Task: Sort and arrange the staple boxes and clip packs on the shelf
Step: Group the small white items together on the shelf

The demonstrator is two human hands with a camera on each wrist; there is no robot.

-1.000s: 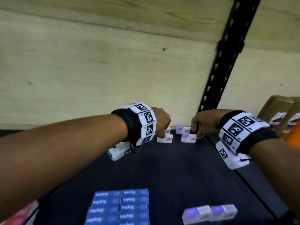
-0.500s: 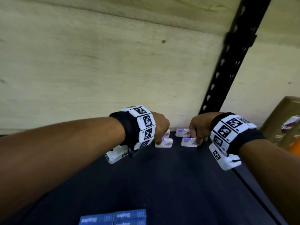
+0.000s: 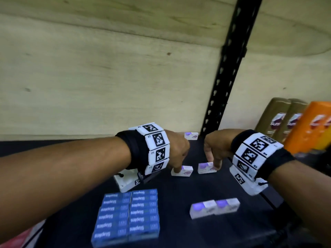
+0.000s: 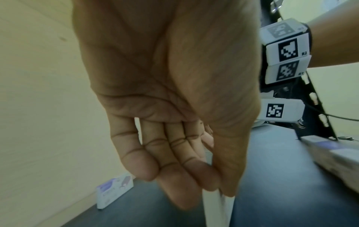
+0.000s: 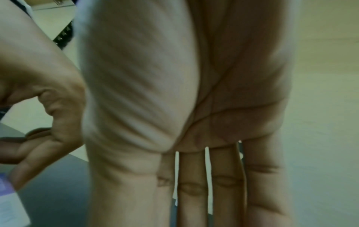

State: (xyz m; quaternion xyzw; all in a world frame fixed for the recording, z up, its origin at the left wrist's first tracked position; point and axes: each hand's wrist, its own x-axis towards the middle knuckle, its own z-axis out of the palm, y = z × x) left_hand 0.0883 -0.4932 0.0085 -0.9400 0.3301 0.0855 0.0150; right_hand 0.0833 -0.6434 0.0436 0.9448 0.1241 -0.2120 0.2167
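Both hands palm-down: left hand [image 3: 176, 151], right hand [image 3: 215, 146] apparently gripping clip packs [image 3: 182, 171].

On your shelf [image 3: 179, 221], the staple boxes [image 3: 128, 214] sit stacked near the front edge, left. Two clip packs [image 3: 214, 208] lie side by side to their right. Two more packs [image 3: 186, 171] sit mid-shelf, and one pack [image 3: 191, 136] lies by the back edge.

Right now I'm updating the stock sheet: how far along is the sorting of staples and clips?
Done: the blue staple boxes sit in a tidy block, and two clip packs stand paired at the front. In hand: the left hand and right hand each touch one pack mid-shelf. Left: one back pack by the wall.
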